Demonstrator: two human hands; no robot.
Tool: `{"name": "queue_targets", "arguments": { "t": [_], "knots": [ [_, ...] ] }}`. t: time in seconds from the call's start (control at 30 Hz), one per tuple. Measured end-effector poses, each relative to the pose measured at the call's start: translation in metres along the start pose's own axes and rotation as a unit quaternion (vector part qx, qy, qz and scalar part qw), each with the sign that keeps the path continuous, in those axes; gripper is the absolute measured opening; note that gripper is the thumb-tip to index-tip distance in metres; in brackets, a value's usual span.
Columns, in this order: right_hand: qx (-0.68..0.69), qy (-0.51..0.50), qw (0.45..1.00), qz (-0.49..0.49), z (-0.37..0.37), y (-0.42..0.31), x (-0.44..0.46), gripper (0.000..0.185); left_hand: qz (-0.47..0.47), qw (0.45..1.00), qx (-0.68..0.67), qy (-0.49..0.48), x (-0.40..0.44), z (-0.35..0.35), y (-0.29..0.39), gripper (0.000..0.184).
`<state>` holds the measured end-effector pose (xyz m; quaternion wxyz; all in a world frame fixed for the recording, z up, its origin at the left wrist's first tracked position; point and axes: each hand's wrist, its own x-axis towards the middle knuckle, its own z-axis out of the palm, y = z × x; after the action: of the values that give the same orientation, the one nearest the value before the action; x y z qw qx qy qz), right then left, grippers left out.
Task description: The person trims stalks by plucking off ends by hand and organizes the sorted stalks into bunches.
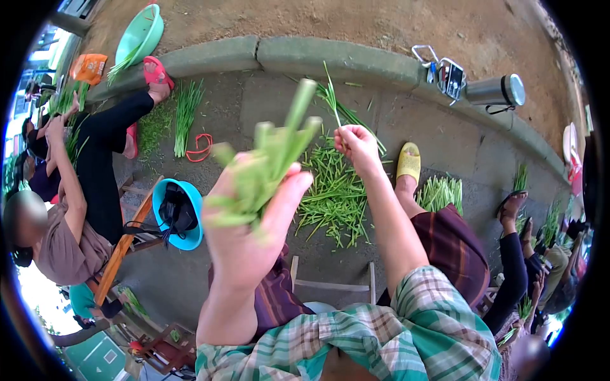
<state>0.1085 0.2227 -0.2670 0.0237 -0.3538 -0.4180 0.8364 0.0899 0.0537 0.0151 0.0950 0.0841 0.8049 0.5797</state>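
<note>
A thick bunch of pale-green cut stalks [270,162] is gripped in my left hand [244,244], close to the camera and slightly blurred. Farther forward, my right hand [357,149] pinches a few thin green stalks [331,95] between thumb and fingers, their tips pointing away from me. Below and between my hands, a loose heap of short green pieces [333,203] lies on the ground. Some longer stalks [352,114] rest behind my right hand. Beside my yellow slipper [408,160] is a bundle of stalks with pale ends [440,192].
A concrete curb [337,58] runs across the far side, with a metal flask [495,91] on it. To the left are a blue bucket [194,235] holding a black bag, a red cord [201,147] and a seated person [70,247]. Other people sit at right.
</note>
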Motion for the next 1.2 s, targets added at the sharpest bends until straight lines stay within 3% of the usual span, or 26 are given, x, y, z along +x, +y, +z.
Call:
{"name": "queue_targets", "arguments": {
  "t": [0.13, 0.27, 0.33, 0.53, 0.67, 0.73, 0.8, 0.83, 0.87, 0.93, 0.97, 1.0, 1.1, 1.2],
  "knots": [
    [0.029, -0.112, 0.993, -0.019, 0.031, -0.065, -0.063, 0.016, 0.209, 0.951, 0.218, -0.06, 0.011, -0.004, -0.007, 0.037],
    [0.023, -0.177, 0.984, 0.005, 0.054, -0.124, -0.114, 0.015, 0.272, 0.901, 0.333, -0.054, 0.017, 0.004, -0.013, 0.039],
    [-0.011, -0.215, 0.976, -0.035, 0.059, -0.141, -0.132, 0.021, 0.301, 0.896, 0.324, -0.036, 0.021, 0.008, -0.017, 0.041],
    [-0.115, -0.165, 0.979, 0.018, 0.072, -0.185, -0.185, 0.025, 0.35, 0.889, 0.293, -0.033, 0.018, 0.009, -0.007, 0.036],
    [-0.228, -0.163, 0.96, 0.018, 0.06, -0.201, -0.195, 0.021, 0.324, 0.897, 0.298, -0.032, 0.026, 0.007, -0.012, 0.026],
    [-0.241, -0.157, 0.958, 0.013, 0.06, -0.204, -0.209, 0.02, 0.272, 0.952, 0.14, 0.023, 0.035, 0.006, -0.014, 0.018],
    [-0.388, -0.207, 0.898, -0.013, 0.055, -0.199, -0.218, 0.02, 0.104, 0.994, -0.005, 0.043, 0.041, 0.003, -0.012, 0.012],
    [-0.391, -0.248, 0.886, 0.003, 0.05, -0.19, -0.217, 0.022, 0.038, 0.998, -0.024, 0.047, 0.046, -0.002, -0.008, 0.013],
    [-0.384, -0.245, 0.89, 0.008, 0.048, -0.189, -0.22, 0.022, 0.002, 0.996, -0.088, 0.026, 0.045, -0.007, -0.002, 0.015],
    [-0.564, -0.219, 0.796, -0.021, 0.06, -0.196, -0.224, 0.027, -0.018, 0.982, -0.187, 0.025, 0.055, -0.013, -0.012, 0.017],
    [-0.487, -0.235, 0.837, -0.088, 0.043, -0.176, -0.202, 0.029, -0.032, 0.976, -0.212, 0.032, 0.06, -0.016, -0.016, 0.017],
    [-0.478, -0.184, 0.854, -0.093, 0.052, -0.182, -0.202, 0.029, -0.043, 0.971, -0.231, 0.036, 0.064, -0.018, -0.019, 0.018],
    [-0.33, -0.157, 0.923, -0.123, 0.055, -0.178, -0.183, 0.028, -0.044, 0.969, -0.236, 0.053, 0.066, -0.017, -0.025, 0.017],
    [-0.313, -0.147, 0.931, -0.114, 0.057, -0.178, -0.179, 0.026, -0.052, 0.973, -0.221, 0.037, 0.067, -0.014, -0.023, 0.019]
  ]
}}
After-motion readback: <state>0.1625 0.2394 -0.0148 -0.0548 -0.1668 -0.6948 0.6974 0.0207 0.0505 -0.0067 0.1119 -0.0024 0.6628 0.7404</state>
